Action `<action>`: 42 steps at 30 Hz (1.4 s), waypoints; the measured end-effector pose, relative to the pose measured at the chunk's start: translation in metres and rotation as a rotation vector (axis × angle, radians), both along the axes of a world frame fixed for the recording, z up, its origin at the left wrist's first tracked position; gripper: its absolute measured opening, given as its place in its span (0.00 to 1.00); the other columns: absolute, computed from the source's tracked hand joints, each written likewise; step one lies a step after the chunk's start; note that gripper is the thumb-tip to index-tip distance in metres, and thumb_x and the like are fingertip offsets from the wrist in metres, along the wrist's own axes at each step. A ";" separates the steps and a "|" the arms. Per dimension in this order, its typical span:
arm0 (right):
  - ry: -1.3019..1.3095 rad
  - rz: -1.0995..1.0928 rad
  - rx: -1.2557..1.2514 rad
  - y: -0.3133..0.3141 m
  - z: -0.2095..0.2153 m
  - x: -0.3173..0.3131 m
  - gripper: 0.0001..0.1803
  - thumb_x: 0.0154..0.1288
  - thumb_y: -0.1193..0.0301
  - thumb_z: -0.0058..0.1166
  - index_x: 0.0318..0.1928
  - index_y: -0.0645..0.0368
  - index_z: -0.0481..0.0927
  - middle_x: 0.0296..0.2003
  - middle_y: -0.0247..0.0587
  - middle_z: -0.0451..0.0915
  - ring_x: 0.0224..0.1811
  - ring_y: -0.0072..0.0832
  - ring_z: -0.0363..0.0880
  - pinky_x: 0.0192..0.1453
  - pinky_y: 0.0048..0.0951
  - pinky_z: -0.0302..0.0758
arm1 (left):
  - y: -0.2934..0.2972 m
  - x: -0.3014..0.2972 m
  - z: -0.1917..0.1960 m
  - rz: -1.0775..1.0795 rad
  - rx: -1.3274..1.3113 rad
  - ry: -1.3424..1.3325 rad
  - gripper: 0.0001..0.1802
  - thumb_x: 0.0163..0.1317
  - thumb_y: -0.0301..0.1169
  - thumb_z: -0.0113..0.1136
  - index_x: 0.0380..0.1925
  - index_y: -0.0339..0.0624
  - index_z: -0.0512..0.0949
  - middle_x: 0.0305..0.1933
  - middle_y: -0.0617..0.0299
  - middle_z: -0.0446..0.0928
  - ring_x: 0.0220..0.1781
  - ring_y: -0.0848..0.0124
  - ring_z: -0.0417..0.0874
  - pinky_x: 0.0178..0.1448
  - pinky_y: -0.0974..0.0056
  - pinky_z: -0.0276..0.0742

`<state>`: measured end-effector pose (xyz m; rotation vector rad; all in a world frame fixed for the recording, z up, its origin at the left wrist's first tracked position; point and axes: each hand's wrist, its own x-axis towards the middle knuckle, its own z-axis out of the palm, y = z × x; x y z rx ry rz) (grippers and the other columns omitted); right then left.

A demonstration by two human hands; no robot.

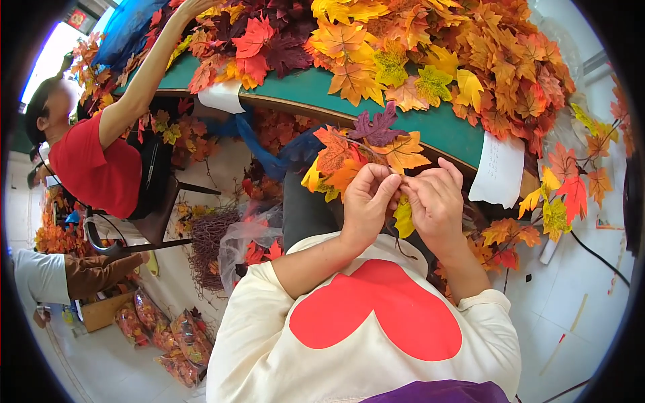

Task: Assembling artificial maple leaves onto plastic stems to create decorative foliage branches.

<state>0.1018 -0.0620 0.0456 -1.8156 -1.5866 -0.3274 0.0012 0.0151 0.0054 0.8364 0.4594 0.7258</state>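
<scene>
My left hand [368, 203] and my right hand [435, 205] meet in front of my chest, fingertips pinched together on the thin stem of an artificial maple leaf branch [403, 153]. Orange, red, yellow and dark purple leaves fan out above the fingers. Between the hands hangs a yellow leaf [404, 218], and a thin dark stem end shows below it. The exact spot under the fingertips is hidden. Just beyond the branch runs the edge of a green table [302, 91], heaped with loose artificial leaves [497, 67].
Paper sheets [497, 171] hang from the table edge. To the left, a person in a red shirt [101, 161] reaches over the table from a chair [158, 221]. A bundle of brown twigs [213, 248] and bagged leaves [191, 336] lie on the floor. Another leaf branch [571, 195] stands right.
</scene>
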 end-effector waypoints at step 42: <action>0.048 0.030 -0.037 -0.001 -0.002 0.006 0.04 0.50 0.76 0.57 0.29 0.60 0.77 0.23 0.36 0.74 0.32 0.31 0.73 0.54 0.40 0.66 | 0.004 -0.001 -0.004 -0.062 -0.028 0.041 0.05 0.62 0.29 0.55 0.30 0.41 0.71 0.24 0.70 0.71 0.23 0.84 0.69 0.27 0.78 0.67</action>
